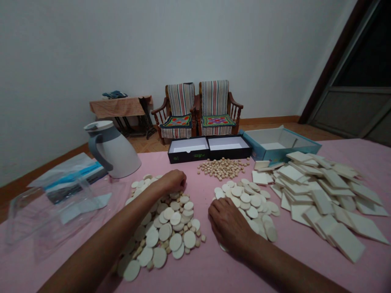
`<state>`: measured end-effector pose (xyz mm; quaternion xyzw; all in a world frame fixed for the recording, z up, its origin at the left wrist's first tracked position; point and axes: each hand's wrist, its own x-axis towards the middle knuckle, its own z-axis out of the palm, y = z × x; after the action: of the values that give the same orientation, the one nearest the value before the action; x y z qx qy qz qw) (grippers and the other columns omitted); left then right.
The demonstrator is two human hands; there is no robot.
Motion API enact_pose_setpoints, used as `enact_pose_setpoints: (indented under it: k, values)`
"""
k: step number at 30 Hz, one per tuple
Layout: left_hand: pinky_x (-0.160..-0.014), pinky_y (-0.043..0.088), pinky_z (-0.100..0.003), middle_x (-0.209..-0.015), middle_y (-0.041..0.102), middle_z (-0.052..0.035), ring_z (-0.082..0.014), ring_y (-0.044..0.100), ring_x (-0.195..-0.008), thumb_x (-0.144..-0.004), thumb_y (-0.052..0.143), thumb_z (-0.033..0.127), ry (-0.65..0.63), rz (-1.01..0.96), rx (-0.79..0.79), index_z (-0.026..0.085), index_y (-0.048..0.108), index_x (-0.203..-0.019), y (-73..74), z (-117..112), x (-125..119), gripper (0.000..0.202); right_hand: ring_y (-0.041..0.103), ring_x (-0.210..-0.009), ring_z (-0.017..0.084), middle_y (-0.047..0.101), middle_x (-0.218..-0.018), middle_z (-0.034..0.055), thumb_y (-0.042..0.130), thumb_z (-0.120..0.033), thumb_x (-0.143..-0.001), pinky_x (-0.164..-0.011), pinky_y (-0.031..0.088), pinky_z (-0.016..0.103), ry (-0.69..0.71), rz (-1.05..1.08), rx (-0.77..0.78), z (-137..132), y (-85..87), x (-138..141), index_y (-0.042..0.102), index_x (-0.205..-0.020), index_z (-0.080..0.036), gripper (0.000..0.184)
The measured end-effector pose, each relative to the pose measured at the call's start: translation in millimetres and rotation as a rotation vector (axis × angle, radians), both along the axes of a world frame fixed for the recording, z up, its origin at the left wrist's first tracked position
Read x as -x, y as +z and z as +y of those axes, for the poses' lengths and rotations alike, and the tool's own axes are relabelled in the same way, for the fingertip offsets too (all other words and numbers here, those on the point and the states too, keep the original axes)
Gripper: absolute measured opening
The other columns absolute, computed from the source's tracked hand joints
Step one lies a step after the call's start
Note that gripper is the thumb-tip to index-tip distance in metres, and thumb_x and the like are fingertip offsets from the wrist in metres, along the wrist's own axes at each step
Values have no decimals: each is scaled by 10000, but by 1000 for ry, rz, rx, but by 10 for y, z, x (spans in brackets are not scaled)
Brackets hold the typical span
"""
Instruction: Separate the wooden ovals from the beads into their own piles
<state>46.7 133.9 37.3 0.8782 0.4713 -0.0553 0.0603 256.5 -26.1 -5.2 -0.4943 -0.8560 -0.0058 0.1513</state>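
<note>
Near centre frame, the left hand [174,181] bends over a mixed pile [165,232], the right hand [226,217] over pale discs [255,201] (I cannot tell either's grip).

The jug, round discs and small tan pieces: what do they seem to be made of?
Jug: probably hard plastic, from its smooth, evenly coloured white and grey body, though coated metal is possible. Round discs: likely unpainted wood, pale and matt with flat faces. Small tan pieces: seemingly bare wood too, judging by their warm, dull colour.

the bare left forearm [113,232] and right forearm [281,262] taper to a bare left hand [174,180] and right hand [230,224].
</note>
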Motion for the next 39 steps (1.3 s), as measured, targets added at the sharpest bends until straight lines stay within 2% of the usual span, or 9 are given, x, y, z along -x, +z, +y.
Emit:
enact_pose_setpoints:
  k: [11, 13, 17, 19, 24, 28, 32, 37, 39]
  values:
    - [-564, 419, -226, -599, 637, -18, -155, 580, -586, -615, 631, 145, 18, -136, -28, 186, 631, -591, -71, 70, -41, 47, 436, -833, 192, 567, -902, 53, 518, -98, -840, -782, 288, 329, -2, 1, 11, -8, 26, -2, 570, -859, -176, 96]
    - [-571, 429, -208, -640, 645, -8, -140, 587, -606, -635, 624, 136, 37, -222, -48, 176, 635, -655, -61, 113, -101, 46, 437, -837, 193, 567, -903, 54, 518, -104, -844, -784, 289, 330, -2, 4, 7, -5, 23, -3, 570, -858, -175, 89]
    - [-646, 471, -204, -951, 674, -61, -131, 627, -775, -772, 507, 121, 91, -415, -130, 145, 617, -985, 10, 181, -212, 241, 438, -839, 189, 566, -905, 51, 528, -103, -836, -790, 287, 329, 8, 2, 10, 2, 25, -12, 570, -861, -174, 86]
    - [-658, 479, -214, -980, 670, -75, -136, 627, -800, -809, 473, 131, 86, -465, -131, 134, 604, -1020, 48, 183, -211, 248, 439, -840, 190, 566, -906, 51, 530, -103, -834, -789, 286, 329, 10, 0, 9, 3, 29, -14, 571, -859, -174, 85]
    - [-585, 442, -178, -730, 673, -10, -117, 610, -655, -732, 579, 126, -50, -403, 43, 142, 660, -827, 63, 71, -93, 126, 438, -830, 194, 562, -893, 55, 494, -111, -865, -776, 284, 338, 6, 9, 2, 4, 16, -9, 575, -856, -172, 103]
    - [-561, 418, -175, -728, 678, -10, -120, 604, -634, -709, 640, 176, -124, -331, 113, 159, 683, -861, -19, -53, -89, 160, 437, -829, 192, 563, -892, 63, 496, -100, -859, -783, 282, 341, 2, 1, 1, 7, 10, -6, 576, -859, -168, 105]
    - [-560, 403, -182, -734, 676, -13, -124, 594, -633, -656, 647, 119, -171, -272, 117, 171, 698, -829, -108, -107, -177, 187, 436, -829, 190, 562, -893, 56, 518, -102, -840, -776, 282, 335, 4, 2, 10, 5, 16, -5, 569, -855, -173, 89]
    - [-554, 406, -198, -648, 654, -8, -132, 577, -591, -619, 604, 70, -117, -237, 60, 169, 676, -667, -118, -44, -300, 131, 438, -841, 192, 564, -907, 58, 538, -102, -827, -784, 284, 335, 0, -8, 19, 6, 22, -7, 571, -861, -171, 84]
    - [-598, 431, -214, -726, 672, -34, -147, 597, -646, -663, 589, 84, -56, -267, -10, 155, 682, -743, -77, -5, -339, 142, 439, -837, 193, 565, -903, 56, 533, -109, -835, -785, 284, 336, 1, -5, 15, 5, 24, -10, 572, -857, -172, 78]
